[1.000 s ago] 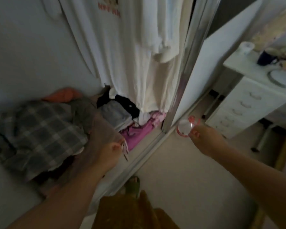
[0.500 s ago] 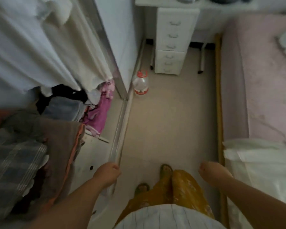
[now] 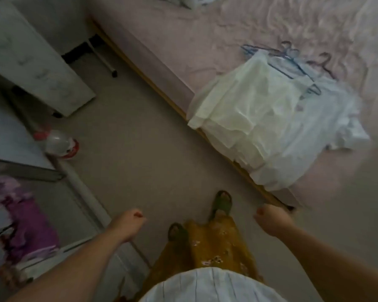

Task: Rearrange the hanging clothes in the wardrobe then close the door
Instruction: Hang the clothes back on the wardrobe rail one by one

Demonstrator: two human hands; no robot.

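top (image 3: 207,286): white, thin dark stripes
skirt (image 3: 214,243): mustard yellow, small pale flowers
sandals (image 3: 222,203): dark green
arms: bare, sleeveless

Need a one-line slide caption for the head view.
Person stands between wardrobe and bed, both hands empty, white clothes on hangers on the bed.

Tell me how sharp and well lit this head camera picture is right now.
Head view: dim, flat indoor light, no glare; motion blur smears the white drawer unit, plastic bottle and pink bed; the pale clothes on hangers look soft; wide-angle bending at the edges.
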